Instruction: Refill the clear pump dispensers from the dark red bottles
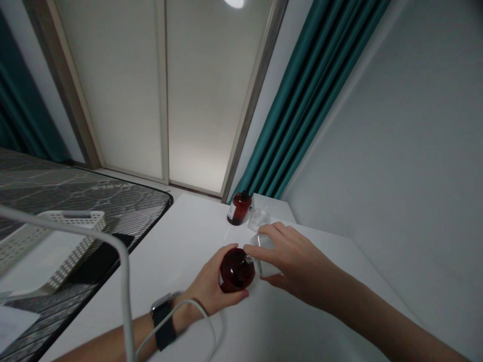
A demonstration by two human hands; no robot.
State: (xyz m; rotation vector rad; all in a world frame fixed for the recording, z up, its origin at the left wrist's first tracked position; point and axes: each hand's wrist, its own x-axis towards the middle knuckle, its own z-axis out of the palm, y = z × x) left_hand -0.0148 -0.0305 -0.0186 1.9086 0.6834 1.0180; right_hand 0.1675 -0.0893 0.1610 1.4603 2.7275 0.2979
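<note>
Cupped tight — the left hand [206, 281] has a round dark red bottle [236, 270] wrapped in its palm, thumb over the top, fingers curled underneath, the bottle's neck pointing right toward the other hand. Coming in from the right, the right hand [298, 259] has its fingers spread wide, arched over a clear square container [266, 256] that sits just beside the red bottle. Are those fingers pressing the container or only hovering? Can't tell from this angle. On the left wrist, a black-strapped smartwatch [162, 319], with a thin white cable [196, 314] looping past it, and a thicker white cable [126, 296] crossing the near left of the view.

Further along the white table [196, 221] — a second dark red bottle [239, 208], upright, with a white label and a black cap, and just right of it a small clear bottle [258, 218]. Off the table's left edge, a white plastic basket [71, 236] rests on a grey patterned mat [94, 196]. Far end: a frosted sliding door [162, 90], with a teal curtain [302, 110] hanging to its right, and a white wall [388, 151] running along the right side.
</note>
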